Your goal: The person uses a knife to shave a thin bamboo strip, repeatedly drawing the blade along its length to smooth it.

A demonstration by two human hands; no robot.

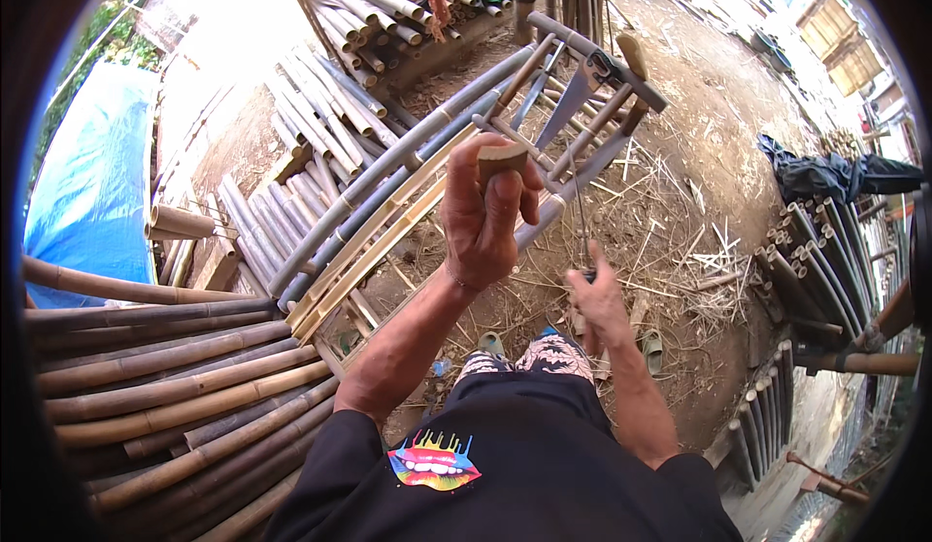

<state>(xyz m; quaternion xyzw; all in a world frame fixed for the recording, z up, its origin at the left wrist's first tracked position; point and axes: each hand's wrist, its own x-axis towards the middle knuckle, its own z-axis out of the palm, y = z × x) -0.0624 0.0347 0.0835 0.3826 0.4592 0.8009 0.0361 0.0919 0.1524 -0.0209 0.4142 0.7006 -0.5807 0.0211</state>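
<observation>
Raised before my chest, my left hand (481,222) is closed around a short split bamboo piece (502,160), whose pale cut end points upward. Lower and to the right, my right hand (600,301) grips the dark handle of a knife (583,220). Its long, thin blade points away from me and stays apart from the bamboo piece. Beyond both hands stands a bamboo frame (558,31) of poles and crossbars. A handsaw (567,107) hangs on that frame, its blade pointing down.
Long bamboo poles (175,379) lie at the near left, with more stacked poles (316,115) farther off. Shavings (670,222) litter the dirt floor. At the right, upright bamboo (815,251) stands beneath dark cloth (825,175). A blue tarp (92,173) covers the far left.
</observation>
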